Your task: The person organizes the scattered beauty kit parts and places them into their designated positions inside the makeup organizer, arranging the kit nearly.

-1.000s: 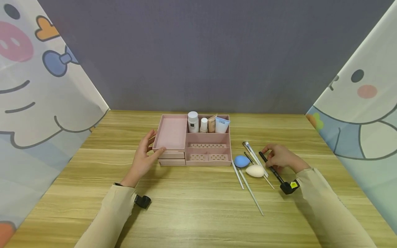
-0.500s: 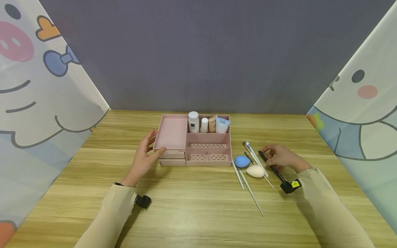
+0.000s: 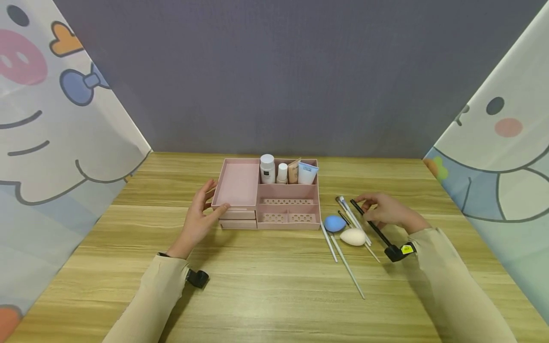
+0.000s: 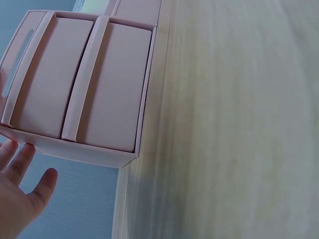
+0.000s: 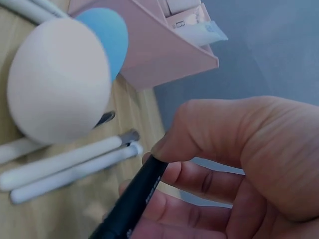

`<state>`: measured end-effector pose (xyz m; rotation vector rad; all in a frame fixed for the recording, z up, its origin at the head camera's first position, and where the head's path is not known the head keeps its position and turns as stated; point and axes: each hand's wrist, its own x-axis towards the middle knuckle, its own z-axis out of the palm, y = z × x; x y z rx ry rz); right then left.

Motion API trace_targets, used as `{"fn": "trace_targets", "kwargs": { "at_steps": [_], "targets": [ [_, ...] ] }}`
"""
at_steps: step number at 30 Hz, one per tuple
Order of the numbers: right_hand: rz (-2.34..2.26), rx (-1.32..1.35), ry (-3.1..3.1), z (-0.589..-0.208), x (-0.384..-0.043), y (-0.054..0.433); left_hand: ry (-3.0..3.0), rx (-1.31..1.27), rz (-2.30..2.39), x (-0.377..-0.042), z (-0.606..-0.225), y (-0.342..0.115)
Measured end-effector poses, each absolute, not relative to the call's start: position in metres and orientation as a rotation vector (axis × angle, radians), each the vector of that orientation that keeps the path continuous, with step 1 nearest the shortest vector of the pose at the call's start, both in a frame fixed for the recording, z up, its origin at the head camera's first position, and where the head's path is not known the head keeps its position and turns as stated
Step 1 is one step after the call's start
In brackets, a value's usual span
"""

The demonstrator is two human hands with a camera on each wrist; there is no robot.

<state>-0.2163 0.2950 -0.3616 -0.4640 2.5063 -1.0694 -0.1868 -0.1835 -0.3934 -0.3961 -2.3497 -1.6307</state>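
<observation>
My left hand (image 3: 199, 216) rests on the left side of a pink makeup organizer (image 3: 237, 183), thumb at its front edge. Its fingers are fairly straight against the side wall in the left wrist view. On the right, my right hand (image 3: 383, 209) pinches a slim black makeup pen (image 5: 130, 203) between thumb and fingertips, over the table. Left of that hand lie a blue makeup sponge (image 3: 334, 223), a cream makeup sponge (image 3: 353, 237) and several makeup brushes (image 3: 348, 267). The pen's lower end runs behind the wrist camera in the head view.
In the organizer's back row stand a white bottle (image 3: 268, 170), a smaller white-capped bottle (image 3: 281, 173), a tan tube (image 3: 293, 172) and a pale blue tube (image 3: 307, 173). Perforated compartments (image 3: 287, 195) lie in front of them. A grey panel (image 3: 274, 95) rises behind the wooden table (image 3: 266, 290).
The right hand has moved slightly left and away from me, carrying the black makeup pen toward the white brushes. My left hand and the organizer have stayed put.
</observation>
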Motion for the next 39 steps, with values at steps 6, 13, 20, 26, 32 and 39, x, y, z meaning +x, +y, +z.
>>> {"fn": "trace_targets", "kwargs": {
  "at_steps": [6, 13, 20, 26, 32, 39],
  "targets": [
    [-1.055, -0.499, 2.528, -0.351, -0.218, 0.282, -2.357, -0.403, -1.62, -0.187, -0.393, -0.184],
    [-1.007, -0.541, 2.568, -0.341, -0.221, 0.267, -2.355, -0.404, -1.621, -0.186, -0.393, -0.184],
    [-0.951, -0.64, 2.606, -0.332, -0.227, 0.252, -2.367, -0.4, -1.618, -0.186, -0.393, -0.185],
    [-0.921, -0.719, 2.622, -0.327, -0.23, 0.239, -2.36, -0.408, -1.616, -0.187, -0.393, -0.185],
    [-0.875, -0.789, 2.66, -0.323, -0.233, 0.227, -2.357, -0.408, -1.605, -0.187, -0.394, -0.184],
    [-0.853, -0.876, 2.686, -0.319, -0.235, 0.214, -2.358, -0.406, -1.603, -0.187, -0.393, -0.184]
  ]
}}
